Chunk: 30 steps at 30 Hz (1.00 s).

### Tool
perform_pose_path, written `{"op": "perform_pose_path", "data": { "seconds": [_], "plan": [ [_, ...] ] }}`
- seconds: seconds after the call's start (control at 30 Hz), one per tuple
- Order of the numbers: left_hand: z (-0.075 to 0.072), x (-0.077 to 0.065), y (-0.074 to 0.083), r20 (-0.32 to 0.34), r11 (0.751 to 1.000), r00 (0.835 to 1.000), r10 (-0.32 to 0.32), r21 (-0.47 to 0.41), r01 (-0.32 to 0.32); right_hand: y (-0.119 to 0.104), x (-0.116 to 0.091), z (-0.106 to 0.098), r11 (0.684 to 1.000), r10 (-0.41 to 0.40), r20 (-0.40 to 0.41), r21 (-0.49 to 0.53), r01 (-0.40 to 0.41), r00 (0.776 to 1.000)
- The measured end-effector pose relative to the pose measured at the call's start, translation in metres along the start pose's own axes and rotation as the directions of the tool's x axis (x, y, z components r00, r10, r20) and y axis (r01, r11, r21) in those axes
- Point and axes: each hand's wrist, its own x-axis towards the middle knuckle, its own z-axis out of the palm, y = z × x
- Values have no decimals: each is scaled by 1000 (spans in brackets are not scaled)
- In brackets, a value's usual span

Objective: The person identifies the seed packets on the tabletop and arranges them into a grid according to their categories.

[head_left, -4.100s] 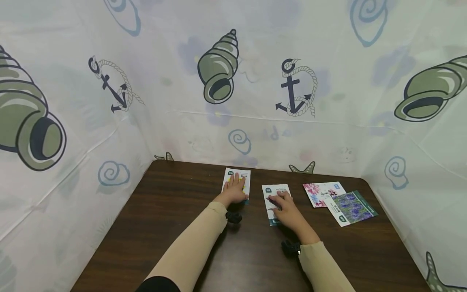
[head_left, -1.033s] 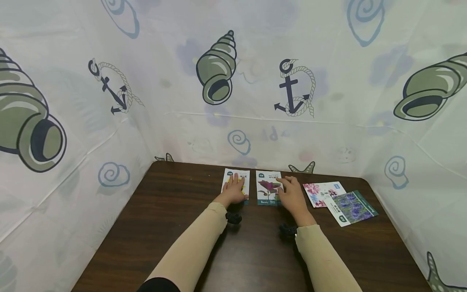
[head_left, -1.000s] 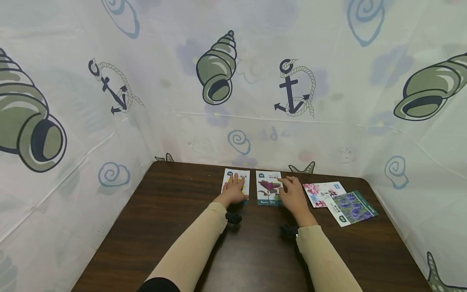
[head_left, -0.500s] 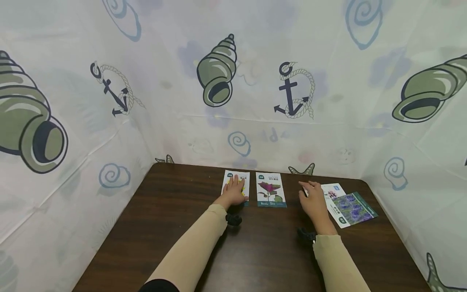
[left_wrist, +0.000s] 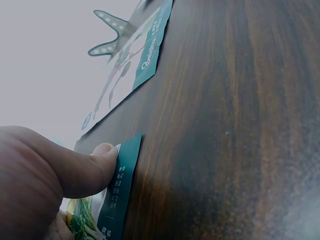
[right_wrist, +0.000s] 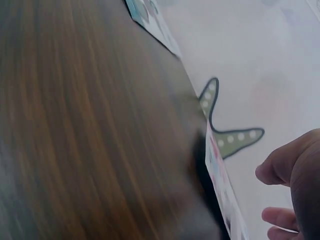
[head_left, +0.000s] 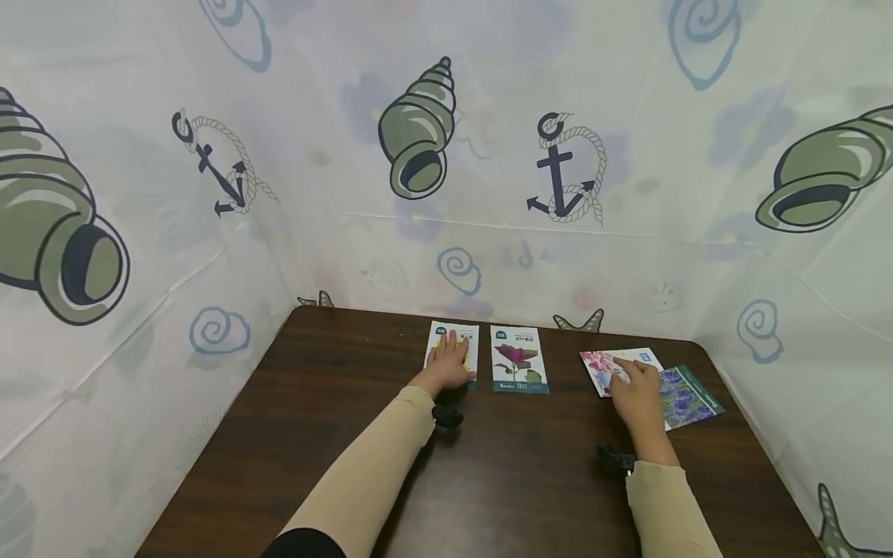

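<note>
My left hand (head_left: 446, 366) lies flat with spread fingers on a seed packet with yellow flowers (head_left: 436, 332); its thumb (left_wrist: 95, 172) rests by the green end band. Just to the right is a seed packet with a purple flower (head_left: 517, 360), lying straight and untouched. Over at the right, my right hand (head_left: 638, 395) is above a seed packet with pink flowers (head_left: 598, 366) and a lavender seed packet (head_left: 687, 397), which overlap. In the right wrist view its fingers stand apart from the pink packet, loosely bent, with nothing between them.
The dark wooden table (head_left: 335, 418) has rounded far corners. White cloth (head_left: 488, 178) printed with shells and anchors surrounds it behind and at both sides. Each wrist wears a black strap.
The right hand slid the purple-flower packet up beside the yellow one, let go, and moved right over the pink-flower and lavender packets. The left hand stayed put.
</note>
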Motion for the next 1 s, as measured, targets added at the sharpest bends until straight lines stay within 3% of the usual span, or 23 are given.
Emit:
{"op": "perform_pose_path", "data": {
  "seconds": [0.2,0.6,1.0],
  "plan": [
    [0,3,-3,7,1000,1000,-6,15,6,16,0,-8,997,81,5,-6,-81,997],
    [0,3,-2,16,1000,1000,-10,8,10,33,-2,-22,984,166,-61,-59,-170,984],
    [-3,-3,2,12,1000,1000,-17,13,17,49,-3,-30,981,175,-72,-69,-180,982]
  ]
}}
